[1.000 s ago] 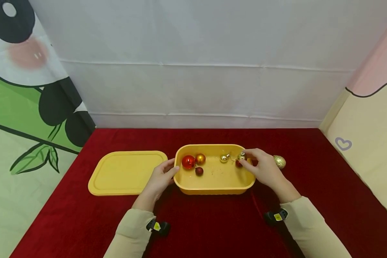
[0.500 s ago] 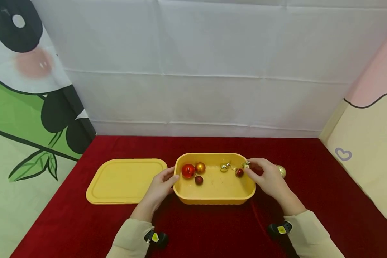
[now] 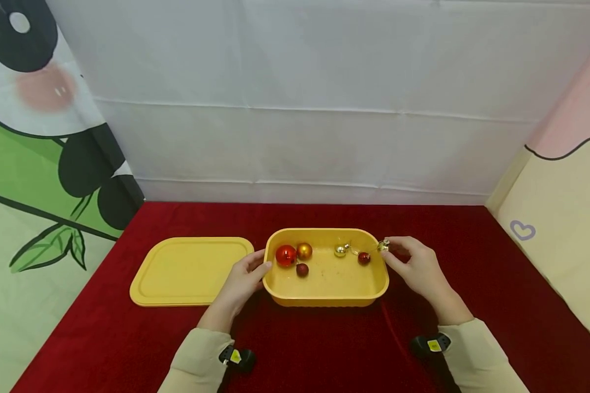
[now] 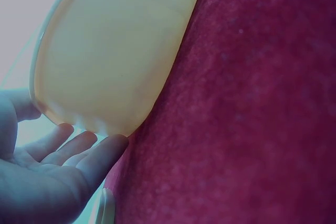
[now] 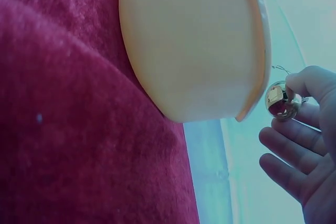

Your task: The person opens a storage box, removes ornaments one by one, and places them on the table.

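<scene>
Gold ball (image 5: pixel 275 101), small and shiny, sits in a pinch between the thumb and forefinger of the right hand (image 3: pixel 418 266); the other three fingers are spread apart with nothing in them. It is up at rim height, just outside the right end of the yellow box (image 3: pixel 324 299), and a thin string (image 5: pixel 282 68) sticks out beside it. At the opposite end the left hand (image 3: pixel 242 279) holds the box, thumb at the rim and fingertips against the outer wall.

Inside the box, toward the left, a big red ball (image 3: pixel 285 255) lies just beside an orange ball (image 3: pixel 304 251), with a small dark red ball (image 3: pixel 302 269) just in front of them. Toward the right lie another gold ball (image 3: pixel 340 251) and a maroon ball (image 3: pixel 364 258), near each other. A flat yellow lid (image 3: pixel 192 271) lies on the red cloth (image 3: pixel 324 349) to the left of the box, near the left hand. Both wrists, in pale sleeves (image 3: pixel 196 352), wear a black band (image 3: pixel 434 344) with a yellow sticker
</scene>
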The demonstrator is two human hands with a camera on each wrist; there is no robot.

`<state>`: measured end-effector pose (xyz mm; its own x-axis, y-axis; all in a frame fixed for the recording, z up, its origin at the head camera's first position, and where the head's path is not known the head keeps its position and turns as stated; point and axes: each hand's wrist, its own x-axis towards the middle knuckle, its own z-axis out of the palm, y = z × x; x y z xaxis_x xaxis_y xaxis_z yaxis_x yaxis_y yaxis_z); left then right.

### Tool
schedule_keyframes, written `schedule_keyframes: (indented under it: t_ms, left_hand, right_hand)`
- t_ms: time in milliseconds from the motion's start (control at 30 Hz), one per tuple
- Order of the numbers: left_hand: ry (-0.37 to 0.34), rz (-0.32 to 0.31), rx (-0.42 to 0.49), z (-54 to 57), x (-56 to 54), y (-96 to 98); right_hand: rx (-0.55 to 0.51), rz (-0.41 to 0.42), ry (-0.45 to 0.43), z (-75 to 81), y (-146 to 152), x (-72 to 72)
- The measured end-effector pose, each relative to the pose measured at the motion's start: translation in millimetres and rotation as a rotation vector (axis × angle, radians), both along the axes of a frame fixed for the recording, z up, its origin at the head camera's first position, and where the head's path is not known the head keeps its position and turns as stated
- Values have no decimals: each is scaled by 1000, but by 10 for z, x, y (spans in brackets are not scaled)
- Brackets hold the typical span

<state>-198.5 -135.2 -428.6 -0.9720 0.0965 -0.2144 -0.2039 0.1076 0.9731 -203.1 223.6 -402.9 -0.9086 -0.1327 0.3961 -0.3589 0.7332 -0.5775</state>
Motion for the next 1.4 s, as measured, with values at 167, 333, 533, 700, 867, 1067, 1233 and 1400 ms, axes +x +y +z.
schedule_keyframes:
  t_ms: [167, 333, 533, 700, 867, 1067, 1233, 1400]
  left_hand:
    - [0, -3, 2, -1, -4, -3]
    - [2, -10, -4, -3, -13, -9]
    - [3, -15, -3, 16, -16, -2]
    - [1, -12, 0, 23, -9, 4]
    - [0, -6, 6, 10, -8, 0]
    - [0, -10, 11, 3, -8, 0]
    - [-1, -12, 10, 4, -5, -15]
    - [6, -21, 15, -14, -21, -20]
  right_hand:
    - [3, -13, 16, 1, 53, 4]
    - [-17, -40, -2, 19, 114, 13]
    - [-44, -68, 9, 20, 193, 11]
    - [-45, -91, 40, 20, 259, 3]
    - [-49, -125, 53, 20, 327, -9]
    - [-25, -168, 15, 21, 424, -1]
    - [-34, -179, 40, 6, 501, -13]
    - [-49, -202, 51, -9, 569, -30]
